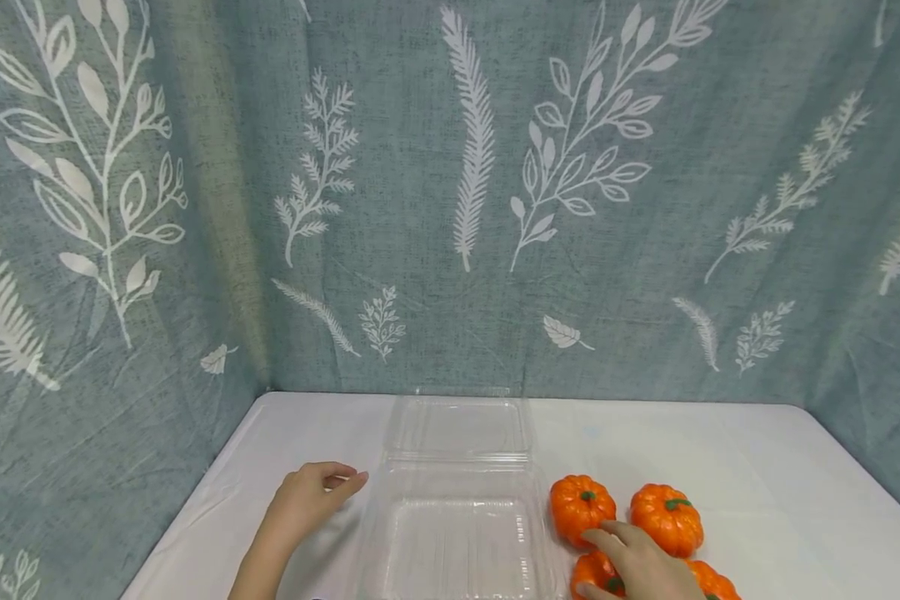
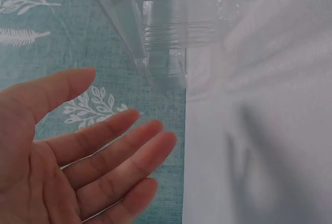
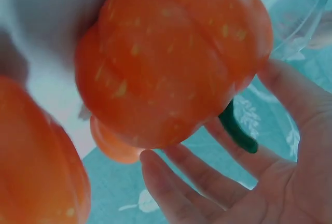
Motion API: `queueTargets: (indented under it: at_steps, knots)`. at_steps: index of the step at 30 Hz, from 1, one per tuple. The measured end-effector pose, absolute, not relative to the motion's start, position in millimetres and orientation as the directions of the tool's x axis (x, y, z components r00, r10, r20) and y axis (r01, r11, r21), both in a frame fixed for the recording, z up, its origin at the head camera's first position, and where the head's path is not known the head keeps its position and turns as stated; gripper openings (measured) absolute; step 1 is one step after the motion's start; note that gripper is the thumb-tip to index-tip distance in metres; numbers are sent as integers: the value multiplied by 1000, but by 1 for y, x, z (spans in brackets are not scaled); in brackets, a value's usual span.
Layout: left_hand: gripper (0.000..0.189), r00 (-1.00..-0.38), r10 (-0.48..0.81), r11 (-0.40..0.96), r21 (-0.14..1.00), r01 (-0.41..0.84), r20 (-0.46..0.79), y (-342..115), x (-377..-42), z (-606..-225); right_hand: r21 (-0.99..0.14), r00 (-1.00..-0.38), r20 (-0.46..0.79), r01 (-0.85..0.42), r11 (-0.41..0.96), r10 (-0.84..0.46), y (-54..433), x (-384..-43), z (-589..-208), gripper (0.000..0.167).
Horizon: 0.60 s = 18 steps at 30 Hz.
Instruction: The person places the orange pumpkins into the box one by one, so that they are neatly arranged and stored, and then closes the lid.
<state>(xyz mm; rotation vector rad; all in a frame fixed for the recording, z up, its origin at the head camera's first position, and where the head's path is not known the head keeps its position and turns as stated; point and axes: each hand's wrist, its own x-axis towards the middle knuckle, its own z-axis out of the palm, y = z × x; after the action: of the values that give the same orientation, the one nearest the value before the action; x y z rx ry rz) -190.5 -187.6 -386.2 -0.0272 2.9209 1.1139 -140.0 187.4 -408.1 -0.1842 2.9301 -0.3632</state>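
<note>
My right hand (image 1: 637, 562) reaches over a small orange toy pumpkin (image 1: 591, 570) with a green stem. In the right wrist view its thumb and fingers are spread round the stem side of the pumpkin (image 3: 171, 63), fingertips right at its edges. Close by are a second pumpkin (image 1: 579, 504), a third (image 1: 667, 521) and another (image 1: 712, 581) partly hidden by the hand. A clear plastic clamshell box (image 1: 457, 483) lies with its lid raised, left of the pumpkins. Beside its left edge my left hand (image 1: 315, 496) hovers empty, fingers relaxed.
The white-covered table (image 1: 780, 492) carries the box and pumpkins. A blue-green curtain with white leaf prints (image 1: 420, 208) hangs behind it and along both sides. The box's lid (image 1: 457, 427) leans toward the curtain at the table's back edge.
</note>
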Motion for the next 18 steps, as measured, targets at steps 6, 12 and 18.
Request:
queueTargets:
  at_steps: [6, 12, 18]
  knots:
    - [38, -999, 13, 721, 693, -18, -40, -185, -194, -390, -260, -974, -188, -77, 963, -128, 185, -139, -410, 59]
    - [35, -997, 18, 706, 707, -44, -80, -183, -197, -394, -277, -959, -242, -75, 958, -145, 183, -141, -409, 63]
    - [34, -990, 36, 696, 714, -72, -135, -181, -196, -393, -300, -957, -266, -30, 953, -114, 184, -139, -408, 72]
